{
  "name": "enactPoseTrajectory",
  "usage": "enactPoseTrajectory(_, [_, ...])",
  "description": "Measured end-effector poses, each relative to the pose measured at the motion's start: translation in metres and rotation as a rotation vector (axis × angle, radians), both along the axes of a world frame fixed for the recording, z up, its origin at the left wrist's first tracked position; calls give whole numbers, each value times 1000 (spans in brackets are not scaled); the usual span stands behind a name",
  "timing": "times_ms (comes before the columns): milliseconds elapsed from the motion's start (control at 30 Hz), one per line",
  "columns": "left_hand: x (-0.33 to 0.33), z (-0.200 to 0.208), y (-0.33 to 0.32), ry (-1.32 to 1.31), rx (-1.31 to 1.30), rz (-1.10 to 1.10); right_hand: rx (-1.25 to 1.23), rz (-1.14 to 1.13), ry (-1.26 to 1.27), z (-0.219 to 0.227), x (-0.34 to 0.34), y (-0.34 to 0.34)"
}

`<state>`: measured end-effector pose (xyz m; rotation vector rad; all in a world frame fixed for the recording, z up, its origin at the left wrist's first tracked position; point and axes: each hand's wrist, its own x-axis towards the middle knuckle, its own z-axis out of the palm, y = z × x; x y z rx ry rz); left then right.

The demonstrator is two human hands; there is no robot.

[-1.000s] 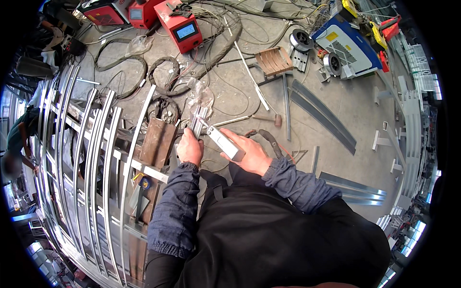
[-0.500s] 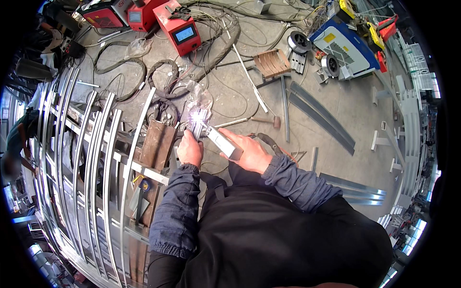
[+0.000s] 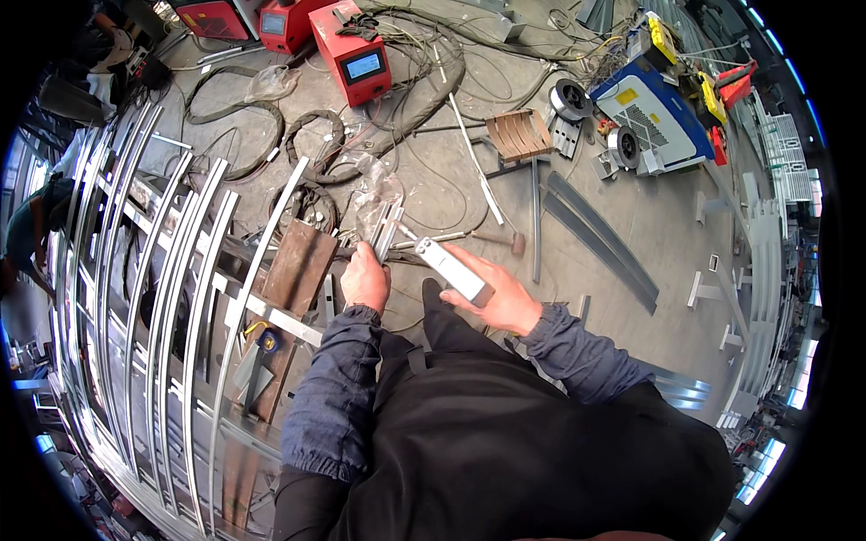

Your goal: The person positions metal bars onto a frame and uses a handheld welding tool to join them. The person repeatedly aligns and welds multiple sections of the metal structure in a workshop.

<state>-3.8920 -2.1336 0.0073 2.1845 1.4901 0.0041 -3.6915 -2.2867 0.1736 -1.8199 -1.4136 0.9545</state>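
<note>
My left hand (image 3: 364, 278) grips a bundle of thin flat metal strips (image 3: 383, 230) that point up and away from me, with a clear plastic bag (image 3: 379, 191) just beyond their tips. My right hand (image 3: 497, 290) holds a silver box-shaped welding handpiece (image 3: 451, 268), its nozzle aimed at the strips beside my left hand. A rusty brown steel plate (image 3: 295, 265) lies just left of my left hand. Dark blue sleeves cover both forearms.
A curved frame of shiny metal bars (image 3: 171, 298) fills the left side. Red welding machines (image 3: 352, 50) and tangled cables sit at the top, a blue and white machine (image 3: 651, 117) at upper right. Grey steel strips (image 3: 595, 234) and a hammer (image 3: 505, 239) lie on the concrete floor. Another person stands at far left.
Half a second ago a bright welding spark shone at the nozzle tip by the strips; now it is gone. Both hands have stayed in nearly the same place.
</note>
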Motion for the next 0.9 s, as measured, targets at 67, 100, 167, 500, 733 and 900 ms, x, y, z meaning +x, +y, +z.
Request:
enactPoseTrajectory(67, [-3, 3, 0, 13, -5, -7, -82, -50, 48, 10, 9, -5])
enactPoseTrajectory(100, [-1, 3, -1, 15, 10, -14, -39, -65, 100, 9, 15, -6])
enactPoseTrajectory(167, [-3, 2, 0, 6, 0, -1, -2, -65, 160, 14, 28, -4])
enactPoseTrajectory(500, [-2, -18, 5, -184, 150, -27, -327, 224, 9, 130, 83, 93])
enactPoseTrajectory(733, [-8, -23, 5, -150, 9, -1, -700, 390, 44, 133, 113, 226])
enactPoseTrajectory(900, [-9, -9, 2, -171, 86, 27, -734, 850, -45, 95, 149, 303])
